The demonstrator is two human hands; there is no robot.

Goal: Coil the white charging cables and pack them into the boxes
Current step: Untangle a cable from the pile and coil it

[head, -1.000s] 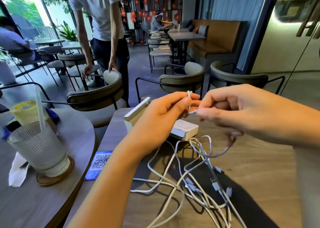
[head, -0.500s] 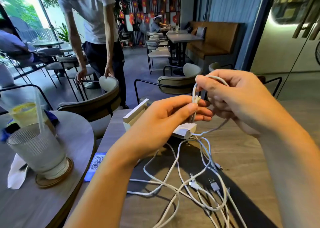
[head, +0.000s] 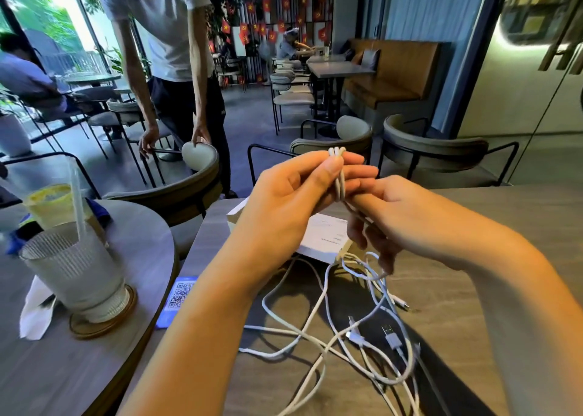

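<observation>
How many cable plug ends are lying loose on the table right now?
3 clearly: one connector right of the tangle, one plug in the middle, and a USB plug beside it. More may be hidden under the cables or out of frame.

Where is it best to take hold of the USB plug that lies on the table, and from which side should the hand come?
Probably by the white plastic body of the USB plug, not the metal tip or the thin cable behind it. It lies flat, apart from the other plugs, so come from above and pinch its two long sides. The right hand is nearer; the left hand holds the cable loops.
</observation>
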